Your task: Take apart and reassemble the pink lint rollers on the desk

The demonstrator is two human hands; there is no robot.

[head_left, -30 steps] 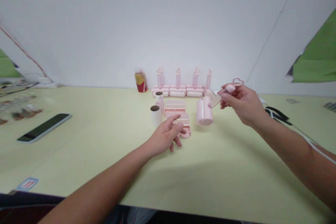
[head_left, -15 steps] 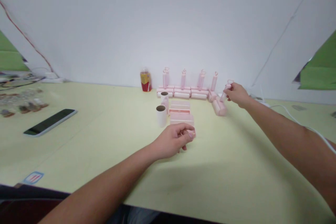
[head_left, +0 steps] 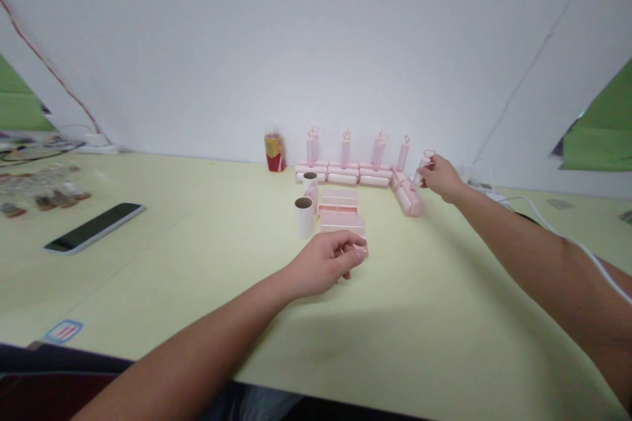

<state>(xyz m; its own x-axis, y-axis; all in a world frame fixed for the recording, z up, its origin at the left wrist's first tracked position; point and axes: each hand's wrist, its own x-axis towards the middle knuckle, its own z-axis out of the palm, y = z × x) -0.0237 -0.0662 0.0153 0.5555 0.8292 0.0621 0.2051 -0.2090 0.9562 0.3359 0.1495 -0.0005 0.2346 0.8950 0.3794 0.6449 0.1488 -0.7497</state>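
Note:
My right hand (head_left: 441, 177) is closed round a slim pink handle with a wire loop on top (head_left: 421, 170). That handle stands tilted at the far end of a long pink case (head_left: 409, 202); whether they touch, I cannot tell. Lower in the middle, my left hand (head_left: 328, 263) has its fingers curled, a small pink piece (head_left: 364, 250) showing between thumb and forefinger. Most of that piece is hidden. Just beyond lie pink cases (head_left: 342, 223), one with its lid up. Left of them stand two white paper rolls (head_left: 305, 220) with brown cores.
Along the wall, several pink cases (head_left: 343, 175) lie in a row, with upright pink handles (head_left: 346, 150) behind. A red and yellow packet (head_left: 274, 151) stands to their left. A phone (head_left: 95, 229) lies on the left. A white cable (head_left: 553, 223) crosses behind my right arm.
My right hand has shifted slightly left and down with the pink handle. The pink case under it has moved a little left. My left hand stays almost still.

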